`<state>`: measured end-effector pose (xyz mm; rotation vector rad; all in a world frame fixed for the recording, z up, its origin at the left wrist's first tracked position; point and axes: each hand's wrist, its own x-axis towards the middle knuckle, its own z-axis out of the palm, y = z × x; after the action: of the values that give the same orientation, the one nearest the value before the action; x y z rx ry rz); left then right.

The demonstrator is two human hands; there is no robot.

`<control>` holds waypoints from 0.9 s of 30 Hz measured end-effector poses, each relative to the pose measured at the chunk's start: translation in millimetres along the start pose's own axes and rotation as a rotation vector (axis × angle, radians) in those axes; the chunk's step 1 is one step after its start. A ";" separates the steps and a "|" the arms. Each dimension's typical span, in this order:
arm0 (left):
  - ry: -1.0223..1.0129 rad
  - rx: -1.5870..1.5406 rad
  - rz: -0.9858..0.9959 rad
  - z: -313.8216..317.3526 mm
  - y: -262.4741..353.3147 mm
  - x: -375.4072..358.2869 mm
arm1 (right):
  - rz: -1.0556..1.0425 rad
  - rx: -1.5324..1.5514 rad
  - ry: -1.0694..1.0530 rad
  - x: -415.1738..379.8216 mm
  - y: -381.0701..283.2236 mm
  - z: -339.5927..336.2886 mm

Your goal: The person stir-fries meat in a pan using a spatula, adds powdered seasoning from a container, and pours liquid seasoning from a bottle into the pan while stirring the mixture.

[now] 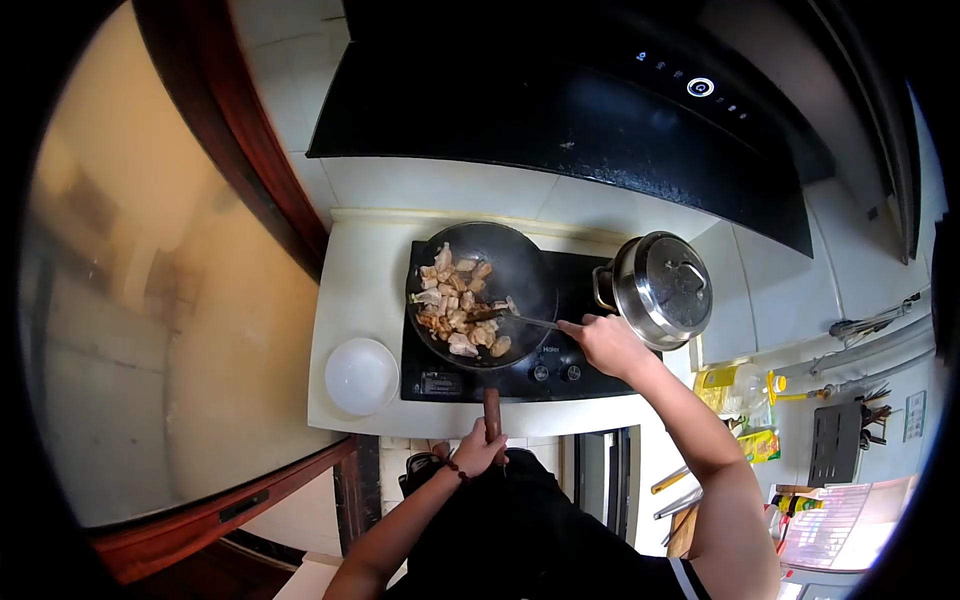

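Observation:
A dark wok (525, 262) sits on the left part of the black glass stove (590, 385). Browned and pale pieces of meat (458, 300) lie mostly in its left half, with faint steam above. My left hand (480, 448) is wrapped round the wok's wooden handle (492, 412), below the stove's front edge. From the right, my right hand (608, 343) grips a spatula (537, 321) by its thin metal handle. The spatula's head is among the meat pieces and partly hidden by them.
A white bowl (361, 377) stands on the counter left of the stove. A lidded steel pot (662, 290) is on the right. Farther right are an oil bottle (735, 388) and a knife rack (836, 443). A black range hood (560, 110) hangs over the back.

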<state>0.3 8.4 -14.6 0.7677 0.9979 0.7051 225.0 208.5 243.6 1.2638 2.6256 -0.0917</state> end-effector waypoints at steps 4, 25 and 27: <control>-0.016 0.016 -0.019 0.7 7.5 -3.3 | -0.017 -0.103 -0.034 -28.6 2.6 -34.4; 0.034 0.052 -0.034 8.9 23.7 -12.3 | -0.022 -0.227 0.043 120.6 -37.9 -9.7; 0.030 0.055 -0.043 8.0 26.6 -10.9 | -0.155 -0.230 0.084 132.6 -53.1 -0.5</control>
<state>-0.9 12.3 15.0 0.7833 1.0612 0.6564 103.5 276.5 211.5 1.0090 2.7070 0.2363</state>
